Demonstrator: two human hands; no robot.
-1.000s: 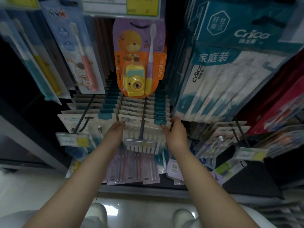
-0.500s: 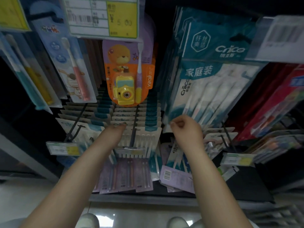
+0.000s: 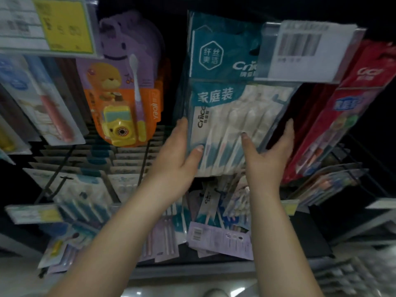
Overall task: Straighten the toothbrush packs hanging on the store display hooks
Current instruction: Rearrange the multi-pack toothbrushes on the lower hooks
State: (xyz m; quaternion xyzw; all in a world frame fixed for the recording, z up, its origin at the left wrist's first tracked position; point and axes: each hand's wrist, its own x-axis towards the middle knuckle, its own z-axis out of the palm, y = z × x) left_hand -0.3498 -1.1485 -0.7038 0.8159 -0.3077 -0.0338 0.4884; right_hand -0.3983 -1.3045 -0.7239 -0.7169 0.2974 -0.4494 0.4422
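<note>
A stack of teal-and-white family toothbrush packs hangs from a hook at the upper middle. My left hand grips the stack's lower left edge, thumb on the front face and fingers behind the side. My right hand grips its lower right edge, thumb on the front and fingers wrapped round the side. Below, rows of small white toothbrush packs hang on lower hooks.
An orange and purple children's toothbrush pack with a yellow toy hangs left of the stack. Red packs crowd its right side. A price tag holder covers the stack's top right. Loose purple packs lie on the bottom shelf.
Both hands left the lower row of small white packs and rose to the teal family packs. The view tilted upward with them.
</note>
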